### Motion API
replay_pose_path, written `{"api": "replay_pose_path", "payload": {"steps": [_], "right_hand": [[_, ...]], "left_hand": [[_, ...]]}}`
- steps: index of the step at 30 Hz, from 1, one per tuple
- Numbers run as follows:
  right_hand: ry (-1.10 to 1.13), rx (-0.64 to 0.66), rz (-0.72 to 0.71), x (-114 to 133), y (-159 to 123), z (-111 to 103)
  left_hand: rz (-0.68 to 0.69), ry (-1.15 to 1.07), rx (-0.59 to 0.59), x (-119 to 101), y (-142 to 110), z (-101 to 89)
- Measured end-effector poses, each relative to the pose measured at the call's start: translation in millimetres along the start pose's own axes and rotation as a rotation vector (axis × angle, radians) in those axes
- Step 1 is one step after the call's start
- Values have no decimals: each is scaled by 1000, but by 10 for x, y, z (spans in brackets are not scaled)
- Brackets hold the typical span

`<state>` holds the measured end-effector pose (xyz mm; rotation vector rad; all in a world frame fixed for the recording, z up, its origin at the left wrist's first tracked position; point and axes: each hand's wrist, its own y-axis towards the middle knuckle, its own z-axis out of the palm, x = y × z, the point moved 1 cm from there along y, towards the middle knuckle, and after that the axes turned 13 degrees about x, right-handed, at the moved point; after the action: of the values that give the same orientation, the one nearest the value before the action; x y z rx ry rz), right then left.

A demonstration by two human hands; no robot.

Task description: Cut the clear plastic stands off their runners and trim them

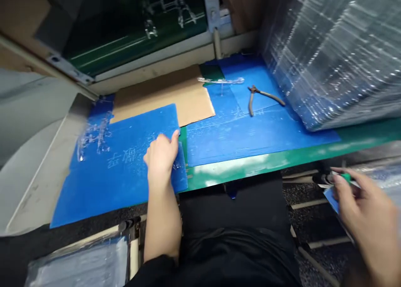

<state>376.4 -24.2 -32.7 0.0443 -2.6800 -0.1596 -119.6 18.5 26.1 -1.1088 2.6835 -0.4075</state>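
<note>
My left hand (161,153) rests closed on a blue plastic sheet (103,191) at the left of the bench, thumb up along its right edge. A bit of clear plastic shows beside the fingers, but what they hold is hidden. At the right, off the bench's front edge, my right hand (363,207) is closed around a small object with a green part (346,177). A blue piece with a pale edge (332,198) shows under that hand; blur hides its kind. Nippers (253,90) lie with handles apart on blue sheeting (228,136).
A tan cardboard sheet (188,95) lies behind. Clear plastic pieces (95,136) are scattered left, with another strip (221,80) near the back. A tall film-wrapped stack (338,61) stands right. Wrapped goods (84,262) sit lower left, and pipe racking (328,241) lower right.
</note>
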Motion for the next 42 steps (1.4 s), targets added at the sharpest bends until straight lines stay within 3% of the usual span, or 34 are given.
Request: {"api": "replay_pose_path", "payload": {"steps": [3,5,8,13,16,19,22,27,29,35,42], "right_hand": [[54,-36,-193,648,321,117],[88,-59,-242,932,445,126],[128,-15,-296,1145,511,188],[247,183,-449,1432,393,473],[367,367,-545,1707,248,589],[466,518,-566,1984,181,577],[521,596,-559,2192,215,477],[481,559,-675,2338,264,336],[416,533,-738,2351,242,309],[251,559,-790,2375,135,201],[214,574,-824,2380,53,144]], "left_hand": [[-43,-2,-19,56,180,-122],[-72,-22,-52,168,207,-165],[-89,-100,-34,375,216,-136],[1,-203,2,549,315,21],[333,-500,28,535,207,125],[729,-834,72,500,-150,225],[861,-795,42,498,-561,320],[1227,-571,-116,526,-894,432],[1291,-553,-156,542,-918,452],[1316,-488,-338,531,-965,452],[1325,-458,-377,453,-980,466]]}}
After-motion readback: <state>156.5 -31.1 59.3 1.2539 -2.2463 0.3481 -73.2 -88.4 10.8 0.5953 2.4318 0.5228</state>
